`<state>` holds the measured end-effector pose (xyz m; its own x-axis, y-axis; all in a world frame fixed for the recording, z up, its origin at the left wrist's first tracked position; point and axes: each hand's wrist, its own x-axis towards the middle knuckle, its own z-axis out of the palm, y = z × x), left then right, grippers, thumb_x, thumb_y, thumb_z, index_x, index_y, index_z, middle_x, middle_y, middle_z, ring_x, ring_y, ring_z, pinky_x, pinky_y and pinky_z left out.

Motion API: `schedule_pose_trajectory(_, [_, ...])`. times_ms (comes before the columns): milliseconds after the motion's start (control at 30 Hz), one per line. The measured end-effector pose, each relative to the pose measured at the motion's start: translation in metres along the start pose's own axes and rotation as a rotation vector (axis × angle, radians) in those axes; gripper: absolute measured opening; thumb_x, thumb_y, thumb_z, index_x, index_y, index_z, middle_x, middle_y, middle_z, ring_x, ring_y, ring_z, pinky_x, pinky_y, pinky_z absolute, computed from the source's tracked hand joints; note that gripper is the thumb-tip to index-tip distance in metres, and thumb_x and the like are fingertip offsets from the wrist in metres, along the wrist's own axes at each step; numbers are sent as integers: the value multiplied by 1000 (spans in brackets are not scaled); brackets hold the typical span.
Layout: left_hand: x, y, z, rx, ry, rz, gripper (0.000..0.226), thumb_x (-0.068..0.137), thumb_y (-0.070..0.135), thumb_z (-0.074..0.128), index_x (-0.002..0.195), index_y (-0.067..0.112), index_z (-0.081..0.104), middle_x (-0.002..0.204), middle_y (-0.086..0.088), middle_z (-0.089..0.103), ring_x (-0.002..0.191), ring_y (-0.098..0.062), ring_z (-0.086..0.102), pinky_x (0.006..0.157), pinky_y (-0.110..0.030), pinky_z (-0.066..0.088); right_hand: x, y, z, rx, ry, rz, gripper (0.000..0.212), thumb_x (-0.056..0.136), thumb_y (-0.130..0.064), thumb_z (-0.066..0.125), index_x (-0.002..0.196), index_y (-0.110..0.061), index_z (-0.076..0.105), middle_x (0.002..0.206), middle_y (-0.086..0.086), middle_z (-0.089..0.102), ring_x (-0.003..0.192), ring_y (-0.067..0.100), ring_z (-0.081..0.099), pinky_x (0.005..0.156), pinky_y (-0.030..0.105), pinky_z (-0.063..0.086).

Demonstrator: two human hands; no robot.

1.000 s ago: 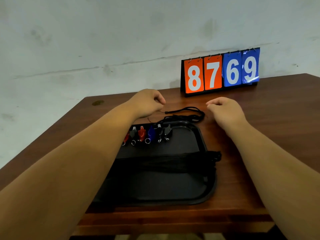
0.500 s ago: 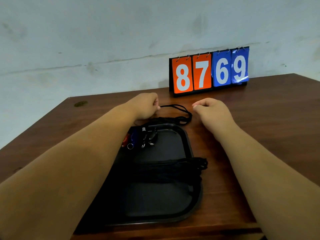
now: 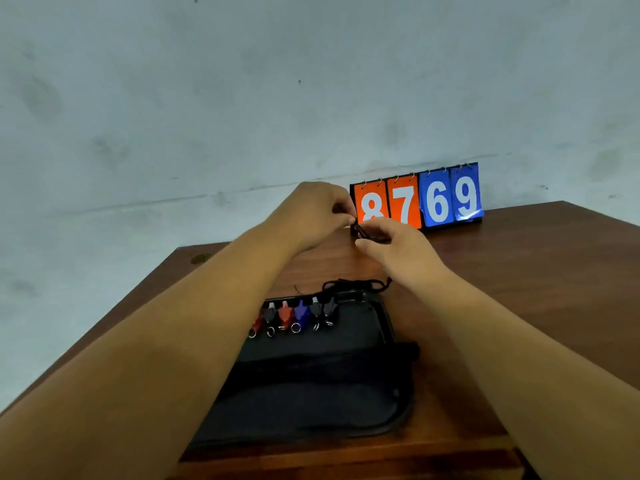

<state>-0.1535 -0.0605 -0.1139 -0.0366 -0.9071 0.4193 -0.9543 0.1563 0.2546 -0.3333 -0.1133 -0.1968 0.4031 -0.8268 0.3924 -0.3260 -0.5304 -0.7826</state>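
My left hand [image 3: 318,213] and my right hand [image 3: 394,247] are raised together above the far part of the table, both pinching a thin black cord [image 3: 363,233] between their fingertips. More black cord [image 3: 356,285] lies in a loose heap on the table behind the black tray [image 3: 346,403]. A row of small whistles [image 3: 294,315] in black, red and blue, each with a metal ring, lies along the tray's far end. A dark bundle [image 3: 329,367] of cords stretches across the tray's middle.
A flip scoreboard [image 3: 436,199] reading 8769 stands at the table's back edge against the grey wall. The wooden table [image 3: 536,289] extends right of the tray. Its left edge runs diagonally near my left forearm.
Both hands lifted from the table beside the cord heap and came together in front of the scoreboard, taking hold of a black cord. The camera tilted upward.
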Motion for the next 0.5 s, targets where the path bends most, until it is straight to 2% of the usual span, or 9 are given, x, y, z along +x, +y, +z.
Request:
schedule_pose_trajectory(100, [-10,5,-33,-50,61,-35,10,96,24,78,105,25,83,95,17,73,90,0,63,72,-10,41,3,-40,-6,23,-25,-13,14,102,-38,72,114,-32,77,104,-20,73,98,-1,66,83,21,49])
schedule_pose_trajectory(200, [-23,5,-69,-121,109,-66,11,95,24,80,105,28,83,95,18,74,88,6,63,70,-15,41,6,-73,-13,50,-34,-30,12,103,-38,69,103,-29,78,95,-16,80,82,-4,65,71,23,43])
schedule_pose_trajectory(267, [-32,6,-92,-155,151,-77,11,95,24,81,104,29,82,95,16,74,88,4,64,69,-18,42,6,-94,-17,46,-45,-55,14,105,-37,65,102,-29,77,92,-19,82,74,-7,64,72,24,43])
schedule_pose_trajectory(333, [-40,5,-111,-164,198,-81,10,94,25,81,103,30,82,94,16,74,87,4,65,68,-17,41,6,-112,-19,69,-46,-69,16,106,-35,63,104,-27,77,88,-17,82,79,-6,70,77,24,46])
schedule_pose_trajectory(400, [-48,3,-128,-165,252,-89,9,95,25,81,101,30,82,92,17,73,81,8,63,65,-13,40,5,-127,-18,50,-46,-93,18,107,-35,60,104,-28,76,84,-12,80,79,-1,72,78,27,49])
schedule_pose_trajectory(500, [-59,-4,-149,-165,320,-95,8,96,24,80,100,30,82,91,17,72,70,17,58,57,-4,36,2,-144,-16,-4,-82,-111,25,110,-38,53,104,-31,77,82,-8,70,75,9,64,82,37,57])
